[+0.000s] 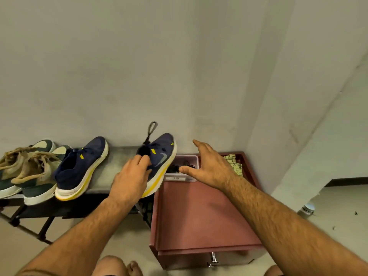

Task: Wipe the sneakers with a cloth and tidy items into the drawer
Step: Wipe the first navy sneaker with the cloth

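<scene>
Two navy sneakers with yellow and white soles stand on a grey shoe rack (119, 156). One navy sneaker (83, 166) stands left of my hands. My left hand (131, 176) grips the other navy sneaker (163, 156) at its collar, where a small black item with a looped strap (148, 140) sticks up. My right hand (209, 166) hovers with spread fingers over the back of the reddish drawer unit (199, 212). A white tray (185, 168) with dark small items sits under that hand. No cloth is visible.
A pair of beige and grey sneakers (29, 170) fills the left end of the rack. A patterned yellow item (235, 164) lies at the cabinet's back right. A metal drawer handle (213, 257) shows at the front. My bare feet (123, 265) are below.
</scene>
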